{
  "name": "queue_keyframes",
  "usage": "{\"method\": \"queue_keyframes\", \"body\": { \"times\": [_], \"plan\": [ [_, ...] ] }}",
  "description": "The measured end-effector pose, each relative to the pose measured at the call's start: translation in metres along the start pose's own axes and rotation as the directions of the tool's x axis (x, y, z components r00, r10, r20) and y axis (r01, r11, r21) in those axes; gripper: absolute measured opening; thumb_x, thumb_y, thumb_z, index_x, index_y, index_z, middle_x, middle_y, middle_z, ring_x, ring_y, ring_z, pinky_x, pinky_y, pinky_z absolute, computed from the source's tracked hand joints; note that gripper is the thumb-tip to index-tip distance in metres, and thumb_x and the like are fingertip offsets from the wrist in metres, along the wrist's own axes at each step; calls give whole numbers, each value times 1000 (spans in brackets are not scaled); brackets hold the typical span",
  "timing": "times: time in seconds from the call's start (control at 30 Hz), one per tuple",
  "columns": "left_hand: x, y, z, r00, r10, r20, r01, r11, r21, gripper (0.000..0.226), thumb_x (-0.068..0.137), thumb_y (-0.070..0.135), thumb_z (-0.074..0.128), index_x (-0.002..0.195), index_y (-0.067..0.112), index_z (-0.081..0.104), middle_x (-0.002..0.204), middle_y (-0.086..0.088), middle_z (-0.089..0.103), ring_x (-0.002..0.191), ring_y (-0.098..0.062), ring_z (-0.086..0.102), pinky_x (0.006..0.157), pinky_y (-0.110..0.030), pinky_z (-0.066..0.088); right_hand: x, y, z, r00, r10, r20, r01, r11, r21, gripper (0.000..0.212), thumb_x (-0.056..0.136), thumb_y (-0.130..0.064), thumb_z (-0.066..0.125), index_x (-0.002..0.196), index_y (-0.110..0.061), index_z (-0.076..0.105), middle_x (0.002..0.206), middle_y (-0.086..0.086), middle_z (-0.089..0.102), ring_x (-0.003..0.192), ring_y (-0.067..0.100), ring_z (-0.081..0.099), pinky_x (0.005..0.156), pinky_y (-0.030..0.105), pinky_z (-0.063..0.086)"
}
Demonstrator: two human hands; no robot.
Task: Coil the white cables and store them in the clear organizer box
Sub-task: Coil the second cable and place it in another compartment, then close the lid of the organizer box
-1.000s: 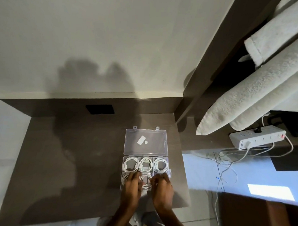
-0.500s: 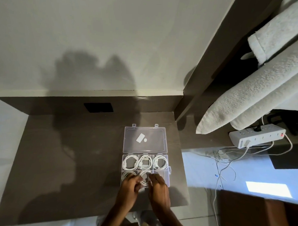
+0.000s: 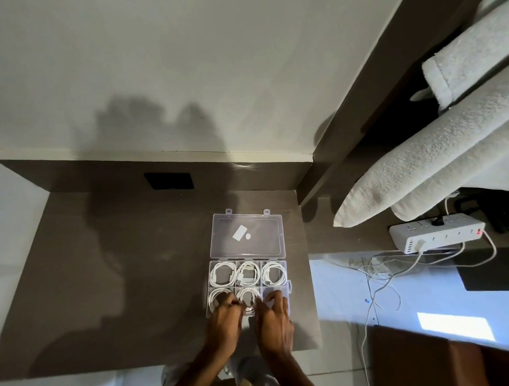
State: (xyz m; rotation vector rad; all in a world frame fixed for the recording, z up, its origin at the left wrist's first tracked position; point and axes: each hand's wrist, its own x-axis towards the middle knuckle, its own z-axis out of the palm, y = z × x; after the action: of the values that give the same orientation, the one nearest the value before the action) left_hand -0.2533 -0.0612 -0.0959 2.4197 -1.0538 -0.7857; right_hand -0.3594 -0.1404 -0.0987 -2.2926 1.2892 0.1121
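Observation:
The clear organizer box (image 3: pixel 289 287) lies near the right end of the brown desk, its lid (image 3: pixel 248 236) folded open toward the wall. Its far row holds three coiled white cables (image 3: pixel 248 274), one per compartment. The near row shows a coil at the left and another coiled cable (image 3: pixel 248 298) in the middle compartment. My left hand (image 3: pixel 224 323) and my right hand (image 3: pixel 274 322) rest over the near row, fingertips pressing on that middle coil. The near right compartment is partly hidden under my right fingers.
The brown desk (image 3: pixel 112 274) stretches to the left, with a black wall socket (image 3: pixel 170 181) behind it. To the right hang white towels (image 3: pixel 442 148), and a white power strip (image 3: pixel 438 236) has loose wires (image 3: pixel 380 280) trailing down to the floor.
Both hands have stayed over the near row of the box, shifting slightly on the middle coil. The view has tilted a little.

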Motion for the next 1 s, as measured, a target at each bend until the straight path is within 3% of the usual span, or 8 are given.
{"method": "queue_keyframes", "body": {
  "times": [0.17,0.23,0.3,0.47,0.6,0.8,0.9,1.0],
  "plan": [
    [-9,-14,-13,989,-5,-148,-15,991,-130,25,94,12,66,117,20,74,115,-2,68,95,-21,71,80,-34,62,-3,23,-15,997,-10,-78,21,990,139,21,100,-30,66,120,-32,72,135,0,53,106,19,69,73,31,66],
    [-9,-25,-21,953,-75,-292,42,992,-119,30,90,10,69,118,19,70,111,-8,68,96,-29,69,79,-44,62,3,36,-22,980,114,-163,-71,966,248,18,100,-28,66,118,-27,73,131,2,56,106,22,70,79,30,64],
    [-4,-35,-26,919,-218,-329,186,974,-125,41,90,22,62,129,10,66,120,-18,67,112,-41,62,96,-53,55,12,46,-28,942,259,-212,-164,909,383,25,101,-25,65,125,-21,71,130,9,59,114,29,66,95,40,61],
    [27,-34,-21,867,-498,-3,449,785,-427,55,107,37,46,149,1,45,157,-25,44,150,-41,28,124,-53,25,51,29,-31,918,397,-22,-283,691,665,39,106,-38,56,142,-24,61,142,14,59,132,32,58,111,54,52],
    [74,-24,-24,829,-560,4,459,676,-577,53,108,42,38,144,7,54,155,-17,50,149,-38,32,124,-55,25,89,13,-31,897,402,183,-365,443,819,53,106,-54,44,146,-22,57,149,14,60,137,37,57,117,59,45],
    [122,-15,-44,767,-537,352,520,196,-831,76,100,67,28,129,10,69,129,-23,71,123,-44,64,110,-62,47,129,6,-45,835,325,443,-480,39,876,64,107,-60,35,141,-9,56,137,24,67,128,44,63,111,61,50],
    [141,-13,-56,778,-485,398,502,100,-859,68,96,72,29,120,23,69,116,-14,74,107,-37,71,93,-51,57,144,13,-51,843,257,471,-481,-30,876,60,107,-63,27,126,-21,66,106,7,84,97,25,81,82,40,62],
    [153,-21,-66,786,-490,376,471,80,-879,71,94,74,26,131,27,65,114,-5,69,97,-22,65,75,-33,46,156,18,-56,843,279,459,-457,-78,886,63,106,-64,27,119,-20,70,98,1,84,90,19,80,77,37,57]
  ]
}}
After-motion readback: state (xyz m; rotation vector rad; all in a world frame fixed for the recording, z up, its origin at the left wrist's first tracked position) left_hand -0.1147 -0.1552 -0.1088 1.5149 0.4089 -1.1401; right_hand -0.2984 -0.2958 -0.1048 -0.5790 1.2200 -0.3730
